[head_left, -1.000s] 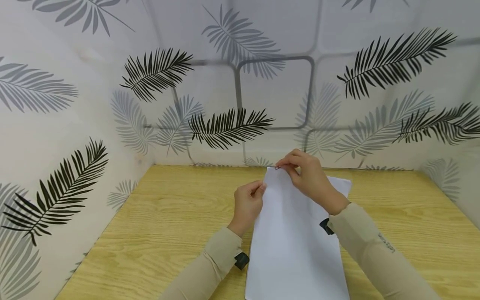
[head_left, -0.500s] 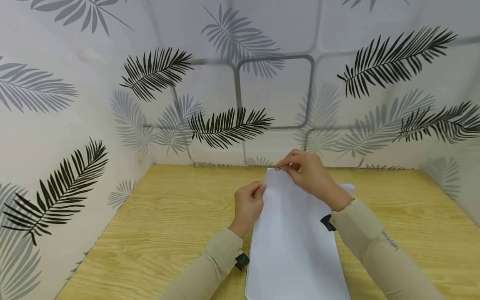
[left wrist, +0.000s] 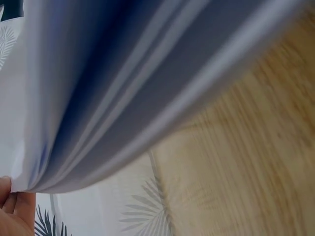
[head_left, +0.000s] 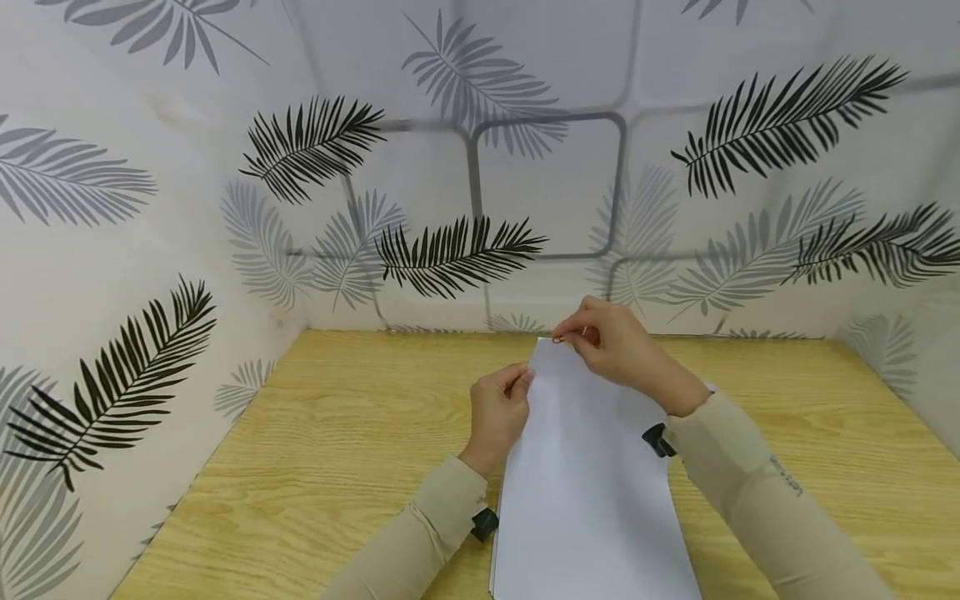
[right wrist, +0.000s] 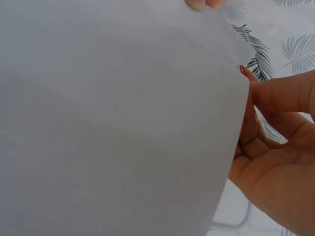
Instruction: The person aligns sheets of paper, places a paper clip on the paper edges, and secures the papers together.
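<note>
A stack of white paper sheets is held up off the table at its far end. My left hand pinches its left edge near the far corner, thumb on top. At the far edge, my right hand pinches a small reddish paper clip between thumb and index finger. In the right wrist view the paper clip sits right at the paper's edge, its loop showing past the fingertips. The left wrist view shows the sheets from the side, bowed and slightly fanned apart.
A wooden table lies under the paper, with bare wood on both sides. Behind it rises a pale wall covering with black and grey leaf prints. Each wrist wears a small black camera.
The far right corner of the paper has dropped and gone behind my right forearm, which has shifted slightly right. Slightly more of the clip shows at the edge. My left hand has hardly moved.
</note>
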The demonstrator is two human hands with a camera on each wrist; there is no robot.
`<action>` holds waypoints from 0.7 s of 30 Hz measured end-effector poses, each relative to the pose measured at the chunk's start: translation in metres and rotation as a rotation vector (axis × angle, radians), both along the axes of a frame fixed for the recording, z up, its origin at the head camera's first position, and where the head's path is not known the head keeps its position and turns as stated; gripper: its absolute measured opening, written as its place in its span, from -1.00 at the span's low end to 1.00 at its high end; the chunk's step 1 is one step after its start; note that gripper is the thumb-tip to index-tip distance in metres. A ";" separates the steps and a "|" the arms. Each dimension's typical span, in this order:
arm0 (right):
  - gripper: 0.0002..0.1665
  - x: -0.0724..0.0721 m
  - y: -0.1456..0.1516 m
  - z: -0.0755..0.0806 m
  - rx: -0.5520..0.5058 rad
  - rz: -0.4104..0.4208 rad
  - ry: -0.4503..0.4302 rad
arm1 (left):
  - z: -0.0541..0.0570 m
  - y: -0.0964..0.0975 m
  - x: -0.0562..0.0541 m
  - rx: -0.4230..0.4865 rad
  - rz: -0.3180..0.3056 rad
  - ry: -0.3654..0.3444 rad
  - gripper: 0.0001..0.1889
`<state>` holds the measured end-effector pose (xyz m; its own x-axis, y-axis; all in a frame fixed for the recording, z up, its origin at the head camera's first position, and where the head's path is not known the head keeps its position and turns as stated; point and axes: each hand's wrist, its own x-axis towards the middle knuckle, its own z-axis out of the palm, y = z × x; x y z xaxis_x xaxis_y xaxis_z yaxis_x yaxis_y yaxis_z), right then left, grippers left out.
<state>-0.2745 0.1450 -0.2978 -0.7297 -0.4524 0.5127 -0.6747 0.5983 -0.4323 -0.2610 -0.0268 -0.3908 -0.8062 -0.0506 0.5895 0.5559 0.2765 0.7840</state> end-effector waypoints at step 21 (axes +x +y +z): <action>-0.77 0.000 0.004 0.003 0.015 0.036 -0.013 | -0.004 0.001 0.001 -0.042 -0.015 0.011 -0.90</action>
<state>-0.2746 0.1489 -0.2951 -0.7195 -0.4860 0.4960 -0.6901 0.5801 -0.4327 -0.2604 -0.0262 -0.3951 -0.7999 -0.0133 0.6000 0.5692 0.3002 0.7655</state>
